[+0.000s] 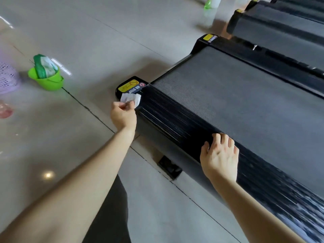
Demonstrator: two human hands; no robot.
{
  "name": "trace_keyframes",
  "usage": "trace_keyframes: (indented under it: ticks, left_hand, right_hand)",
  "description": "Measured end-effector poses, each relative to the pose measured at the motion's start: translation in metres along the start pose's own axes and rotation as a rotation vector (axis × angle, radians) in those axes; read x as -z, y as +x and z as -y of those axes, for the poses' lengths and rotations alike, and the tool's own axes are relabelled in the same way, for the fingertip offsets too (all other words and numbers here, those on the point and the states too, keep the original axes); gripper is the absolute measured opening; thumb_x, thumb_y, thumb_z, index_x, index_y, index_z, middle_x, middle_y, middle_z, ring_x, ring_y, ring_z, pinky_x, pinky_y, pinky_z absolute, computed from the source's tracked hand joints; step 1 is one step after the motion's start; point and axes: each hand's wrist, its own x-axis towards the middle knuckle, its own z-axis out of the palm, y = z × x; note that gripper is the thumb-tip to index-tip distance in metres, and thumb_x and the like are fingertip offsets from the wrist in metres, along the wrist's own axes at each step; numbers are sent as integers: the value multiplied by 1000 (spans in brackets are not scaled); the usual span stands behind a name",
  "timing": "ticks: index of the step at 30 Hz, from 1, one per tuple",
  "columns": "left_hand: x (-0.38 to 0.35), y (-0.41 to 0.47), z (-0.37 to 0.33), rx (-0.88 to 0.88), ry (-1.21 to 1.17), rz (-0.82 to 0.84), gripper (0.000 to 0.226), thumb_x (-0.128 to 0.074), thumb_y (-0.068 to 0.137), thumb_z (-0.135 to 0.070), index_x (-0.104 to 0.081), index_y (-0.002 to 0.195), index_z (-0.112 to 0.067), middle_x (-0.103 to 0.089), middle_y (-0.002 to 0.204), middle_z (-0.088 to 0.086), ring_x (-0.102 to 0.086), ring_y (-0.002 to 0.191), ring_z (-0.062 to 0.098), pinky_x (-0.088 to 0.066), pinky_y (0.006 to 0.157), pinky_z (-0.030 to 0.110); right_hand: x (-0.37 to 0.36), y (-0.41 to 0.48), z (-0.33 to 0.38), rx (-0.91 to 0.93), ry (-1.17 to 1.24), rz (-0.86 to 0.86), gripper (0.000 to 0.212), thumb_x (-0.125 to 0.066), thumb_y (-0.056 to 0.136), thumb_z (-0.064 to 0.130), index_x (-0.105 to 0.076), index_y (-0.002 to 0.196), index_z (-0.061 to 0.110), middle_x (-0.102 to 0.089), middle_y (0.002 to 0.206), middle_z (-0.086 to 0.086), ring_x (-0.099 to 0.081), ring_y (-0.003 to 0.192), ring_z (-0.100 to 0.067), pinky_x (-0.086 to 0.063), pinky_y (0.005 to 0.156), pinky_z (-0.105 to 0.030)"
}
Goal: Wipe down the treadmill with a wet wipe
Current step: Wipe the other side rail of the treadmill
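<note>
A black treadmill (245,95) with a grey belt runs from the lower right up to the middle. Its ribbed black side rail faces me. My left hand (122,114) pinches a crumpled white wet wipe (131,98) at the rail's rear end, just below the yellow "NO STEP" sticker (130,85). My right hand (220,156) rests with spread fingers on the ribbed side rail, nearer to me.
A green bucket (47,79) holding a pack of wipes stands on the tiled floor at left, beside a purple basket (7,78) and a pink thing (5,111). More treadmills (280,28) lie beyond. A green bottle (207,3) stands at the top.
</note>
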Motion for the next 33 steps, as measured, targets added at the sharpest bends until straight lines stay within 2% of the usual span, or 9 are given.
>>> trace_keyframes:
  ticks: [2, 7, 10, 16, 19, 23, 29, 31, 33]
  left_hand:
    - [-6, -30, 5, 139, -219, -9, 17, -73, 87, -30, -57, 82, -29, -68, 82, -6, -72, 77, 27, -63, 74, 47]
    - [-10, -139, 9, 251, -373, 197, 10, -54, 103, -10, -60, 96, -11, -70, 81, 8, -67, 69, 19, -58, 63, 25]
    - [-5, -186, 12, 390, -391, 374, 16, -53, 98, 0, -64, 88, -5, -69, 76, 9, -69, 71, 23, -59, 64, 24]
    - [2, -245, 14, 239, -122, 909, 33, -67, 80, 4, -64, 53, -15, -65, 57, -1, -59, 54, 9, -50, 60, 23]
    - [-2, -237, 15, 84, 1, 864, 17, -62, 66, -18, -67, 50, -16, -67, 55, -6, -62, 53, 8, -48, 56, 23]
    - [5, -162, 14, 197, -89, 544, 12, -68, 76, -10, -72, 66, -10, -74, 64, 2, -73, 62, 12, -59, 63, 24]
    - [1, -49, 24, 380, -368, 103, 11, -64, 90, -14, -67, 82, -20, -64, 67, -11, -57, 57, 8, -50, 65, 28]
    - [-8, -77, 35, 419, -371, 131, 12, -63, 93, -11, -69, 84, -17, -64, 68, -10, -59, 56, 5, -52, 63, 22]
    - [-12, -130, 46, 488, -331, 341, 18, -57, 89, 5, -64, 76, -6, -60, 65, -1, -59, 54, 10, -56, 64, 29]
  right_hand:
    - [0, -1, 1, 2, 4, -5, 26, -56, 95, 29, -57, 111, 9, -60, 116, -14, -53, 112, -37, -44, 95, -52]
    - [0, -1, 1, 10, 4, -14, 24, -57, 95, 27, -57, 109, 8, -60, 114, -15, -53, 110, -39, -44, 93, -52]
    - [-1, -1, 0, 16, 1, -16, 24, -56, 95, 27, -56, 108, 8, -59, 112, -15, -53, 109, -39, -44, 92, -52]
    - [-2, -1, 0, 15, 0, -18, 25, -56, 95, 27, -56, 109, 7, -58, 110, -16, -53, 106, -39, -43, 91, -51]
    - [0, -1, 1, 17, 3, -12, 25, -54, 96, 28, -55, 109, 7, -58, 111, -16, -52, 107, -38, -43, 92, -52]
    - [-1, 0, -1, 25, 8, -1, 27, -52, 96, 29, -56, 112, 7, -57, 112, -14, -51, 108, -37, -42, 93, -51]
    - [-2, 1, 1, 12, 8, 6, 27, -51, 96, 30, -56, 112, 8, -57, 113, -14, -50, 109, -37, -41, 94, -51]
    - [-1, 0, 1, 11, 5, 11, 27, -50, 97, 29, -56, 112, 8, -56, 113, -14, -50, 109, -37, -41, 94, -51]
    - [0, 1, 0, 11, 4, 14, 28, -50, 97, 30, -56, 113, 8, -56, 114, -14, -50, 110, -37, -40, 95, -51]
